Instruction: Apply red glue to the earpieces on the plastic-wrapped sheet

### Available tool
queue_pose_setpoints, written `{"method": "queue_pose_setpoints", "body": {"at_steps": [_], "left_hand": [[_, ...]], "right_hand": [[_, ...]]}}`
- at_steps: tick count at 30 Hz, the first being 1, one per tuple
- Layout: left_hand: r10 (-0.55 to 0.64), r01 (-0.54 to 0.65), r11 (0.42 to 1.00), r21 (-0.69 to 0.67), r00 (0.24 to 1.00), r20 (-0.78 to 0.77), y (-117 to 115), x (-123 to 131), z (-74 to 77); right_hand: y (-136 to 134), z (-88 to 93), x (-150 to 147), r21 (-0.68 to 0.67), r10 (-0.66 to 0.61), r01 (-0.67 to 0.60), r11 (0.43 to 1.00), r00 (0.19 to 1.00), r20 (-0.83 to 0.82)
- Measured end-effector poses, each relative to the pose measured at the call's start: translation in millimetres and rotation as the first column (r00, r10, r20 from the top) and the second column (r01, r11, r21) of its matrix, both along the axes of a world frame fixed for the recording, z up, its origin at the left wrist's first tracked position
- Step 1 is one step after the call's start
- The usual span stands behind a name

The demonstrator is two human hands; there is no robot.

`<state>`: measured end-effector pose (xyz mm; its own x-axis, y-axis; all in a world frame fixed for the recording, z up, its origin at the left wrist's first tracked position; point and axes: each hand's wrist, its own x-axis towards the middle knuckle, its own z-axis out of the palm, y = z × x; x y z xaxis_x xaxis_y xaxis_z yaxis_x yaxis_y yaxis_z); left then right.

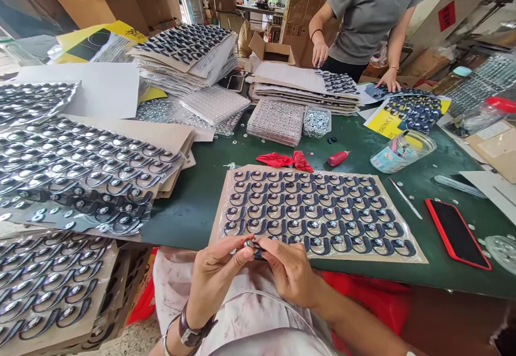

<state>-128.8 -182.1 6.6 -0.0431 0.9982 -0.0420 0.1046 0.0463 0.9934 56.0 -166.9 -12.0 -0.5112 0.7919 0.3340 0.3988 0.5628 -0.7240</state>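
Head view: my left hand [215, 270] and right hand [291, 271] are both pinched on one small shiny-topped piece [249, 243], by the near edge of a cardboard sheet [220, 220]. Rows of dark curved pieces [324, 246] cover that sheet on the green surface [185, 213]; a red-edged phone [457, 232] lies rightward.

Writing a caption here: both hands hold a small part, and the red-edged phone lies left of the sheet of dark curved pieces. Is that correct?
Not quite: the head view shows the red-edged phone lying right of the sheet, not left. The left hand and right hand do hold a small part.
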Motion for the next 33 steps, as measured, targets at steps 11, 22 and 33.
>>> {"method": "queue_pose_setpoints", "body": {"at_steps": [11,22,33], "left_hand": [[-0.093,0.163,0.983,0.089,0.846,-0.525,114.7,-7.4,14.5],[0.083,0.362,0.907,0.215,0.346,-0.934,283.3,-12.1,-7.8],[-0.075,0.794,0.587,0.157,0.247,-0.966,210.7,41.9,-0.1]], "right_hand": [[73.5,22.1,99.0,-0.326,-0.262,0.248,0.912,0.965,0.001],[195.9,-6.3,136.0,0.226,0.003,-0.143,0.964,0.852,0.524],[203.9,-15.3,136.0,0.147,0.079,-0.191,0.971,0.829,0.554]]}}
